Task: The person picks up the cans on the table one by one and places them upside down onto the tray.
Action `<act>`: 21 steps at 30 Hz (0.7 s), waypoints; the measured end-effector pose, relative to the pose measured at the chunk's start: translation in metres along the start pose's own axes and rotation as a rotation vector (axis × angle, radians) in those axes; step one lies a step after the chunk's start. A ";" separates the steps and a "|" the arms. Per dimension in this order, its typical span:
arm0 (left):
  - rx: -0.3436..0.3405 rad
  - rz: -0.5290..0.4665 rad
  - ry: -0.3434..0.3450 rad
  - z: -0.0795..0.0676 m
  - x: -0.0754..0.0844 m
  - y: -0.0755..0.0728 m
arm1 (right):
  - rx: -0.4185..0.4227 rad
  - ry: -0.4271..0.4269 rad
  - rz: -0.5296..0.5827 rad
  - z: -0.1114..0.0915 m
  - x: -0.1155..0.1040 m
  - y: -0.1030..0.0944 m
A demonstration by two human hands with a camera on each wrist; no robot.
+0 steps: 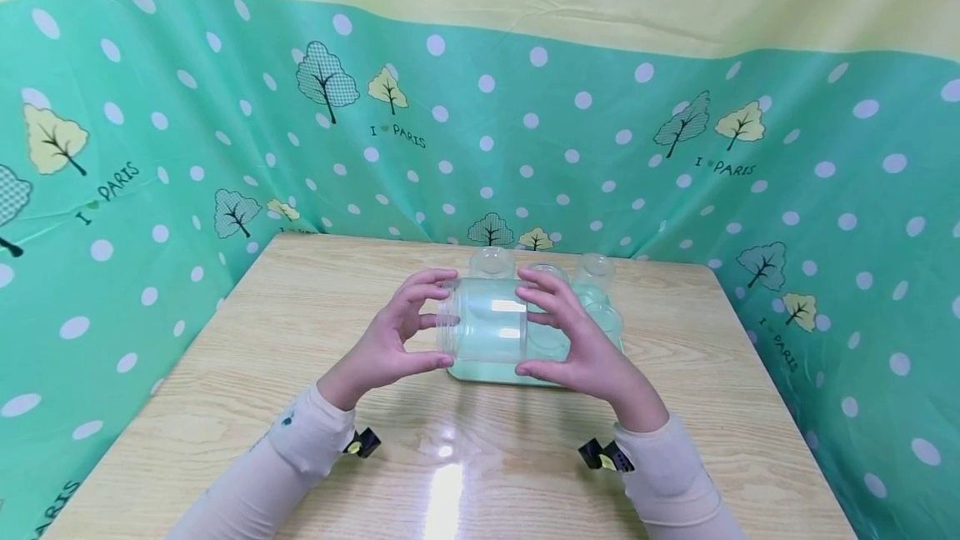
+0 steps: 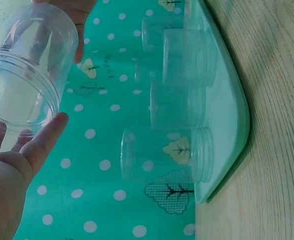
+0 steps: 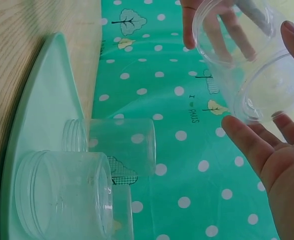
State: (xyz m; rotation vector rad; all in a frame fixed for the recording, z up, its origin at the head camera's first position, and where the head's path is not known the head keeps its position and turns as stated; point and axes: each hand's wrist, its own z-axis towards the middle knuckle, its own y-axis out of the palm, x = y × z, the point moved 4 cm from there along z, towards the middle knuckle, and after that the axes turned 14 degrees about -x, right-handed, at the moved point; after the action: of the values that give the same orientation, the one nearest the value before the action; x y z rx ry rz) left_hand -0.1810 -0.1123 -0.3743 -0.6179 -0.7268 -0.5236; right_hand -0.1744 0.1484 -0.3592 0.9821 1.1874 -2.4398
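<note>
A clear plastic jar [image 1: 491,319] lies sideways in the air between both hands, above the front of a pale green tray [image 1: 491,373]. My left hand [image 1: 390,344] holds its threaded mouth end, the thumb below and the fingers above. At the opposite end, my right hand [image 1: 581,344] grips the base the same way. The left wrist view shows the jar's open, ridged rim [image 2: 24,82] close up. In the right wrist view, the round base [image 3: 279,85] faces my right palm.
Several similar clear jars [image 2: 157,152] stand mouth down on the tray, behind the held jar. Under the tray is a wood-grain table [image 1: 300,340]. A green dotted curtain [image 1: 525,140] hangs around the table's back and sides.
</note>
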 end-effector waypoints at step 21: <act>-0.025 0.042 0.032 0.001 0.004 0.001 | 0.004 -0.034 -0.047 0.000 -0.003 -0.001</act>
State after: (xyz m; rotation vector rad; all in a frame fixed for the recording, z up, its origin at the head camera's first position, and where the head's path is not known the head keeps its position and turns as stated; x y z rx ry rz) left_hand -0.1788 -0.1118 -0.3711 -0.6455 -0.6762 -0.5039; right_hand -0.1730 0.1494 -0.3569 0.9200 1.2082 -2.4852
